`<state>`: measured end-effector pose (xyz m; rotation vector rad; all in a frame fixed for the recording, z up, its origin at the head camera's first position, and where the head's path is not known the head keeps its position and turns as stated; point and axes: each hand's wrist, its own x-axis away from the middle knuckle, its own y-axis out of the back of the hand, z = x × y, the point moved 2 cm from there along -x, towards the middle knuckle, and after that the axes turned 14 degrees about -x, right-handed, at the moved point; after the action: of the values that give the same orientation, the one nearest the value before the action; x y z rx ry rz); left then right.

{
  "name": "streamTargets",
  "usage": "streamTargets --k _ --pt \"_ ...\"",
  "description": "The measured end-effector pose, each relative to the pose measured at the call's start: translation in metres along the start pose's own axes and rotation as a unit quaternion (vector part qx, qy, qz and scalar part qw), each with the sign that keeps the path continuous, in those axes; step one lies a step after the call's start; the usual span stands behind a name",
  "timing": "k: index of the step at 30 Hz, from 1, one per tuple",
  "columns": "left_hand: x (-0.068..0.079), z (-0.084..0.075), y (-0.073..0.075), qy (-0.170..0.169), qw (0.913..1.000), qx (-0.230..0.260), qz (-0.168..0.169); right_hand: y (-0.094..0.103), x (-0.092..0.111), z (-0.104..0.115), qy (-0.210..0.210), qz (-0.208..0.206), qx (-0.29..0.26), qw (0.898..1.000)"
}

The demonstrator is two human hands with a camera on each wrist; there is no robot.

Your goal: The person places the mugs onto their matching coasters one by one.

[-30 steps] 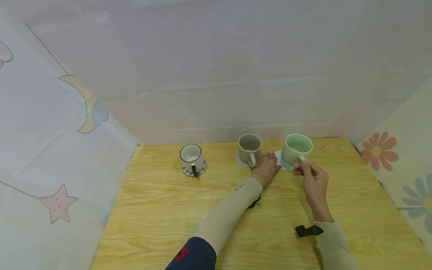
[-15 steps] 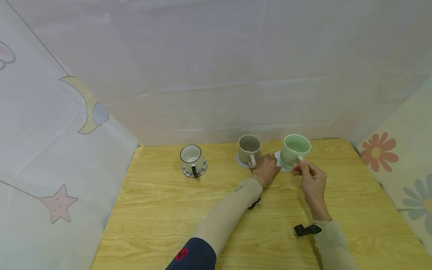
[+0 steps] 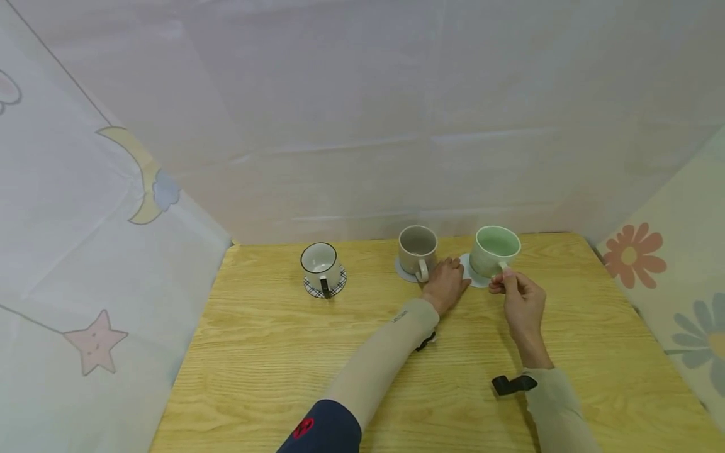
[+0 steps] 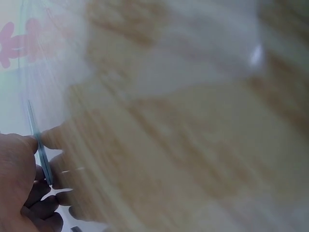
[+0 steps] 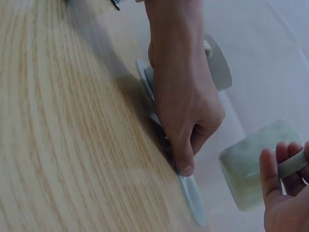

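My right hand [image 3: 525, 305] holds a pale green mug [image 3: 488, 258] by its handle at the right of the table. The right wrist view shows the mug [image 5: 251, 166] tilted and raised apart from a round light coaster [image 5: 194, 205]. With thumb and fingers, my left hand [image 3: 445, 284] pinches the near left edge of that coaster [image 3: 478, 281]. In the left wrist view the coaster [image 4: 42, 157] appears edge-on as a thin strip between thumb and fingers. Part of the coaster is hidden by the mug in the head view.
Left of my left hand, a grey-beige mug [image 3: 415, 259] stands on a pale coaster [image 3: 404, 272]. Farther left, a white mug [image 3: 325, 275] with black rim and handle sits on a plaid coaster [image 3: 311, 290]. A white cloth wall [image 3: 351, 157] borders the wooden table [image 3: 272, 352].
The green mug and my right hand have shifted slightly left. My left hand keeps its place at the coaster's edge.
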<state>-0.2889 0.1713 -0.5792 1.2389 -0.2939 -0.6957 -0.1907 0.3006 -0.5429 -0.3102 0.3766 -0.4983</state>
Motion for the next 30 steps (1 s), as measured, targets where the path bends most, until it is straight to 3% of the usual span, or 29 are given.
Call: streamTargets --k 30 --pt "-0.003 -0.004 -0.008 0.002 0.9996 -0.01 0.026 0.003 -0.005 -0.016 -0.007 0.007 0.006 1.0"
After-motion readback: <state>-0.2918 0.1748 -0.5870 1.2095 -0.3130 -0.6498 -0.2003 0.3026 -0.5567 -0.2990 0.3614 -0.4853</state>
